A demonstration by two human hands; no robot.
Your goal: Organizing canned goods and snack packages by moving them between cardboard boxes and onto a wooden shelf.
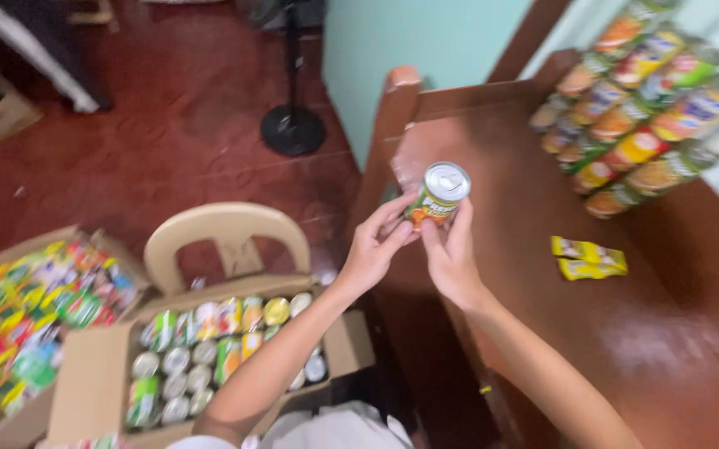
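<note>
Left hand (374, 248) – fingers pinched on the tin can's (438, 195) lower left side; right hand (451, 254) – fingers pressed on its lower right. Can was held above the wooden table (534, 316), long axis tilted, silver top facing up-right toward the stacked cans (638, 108)
</note>
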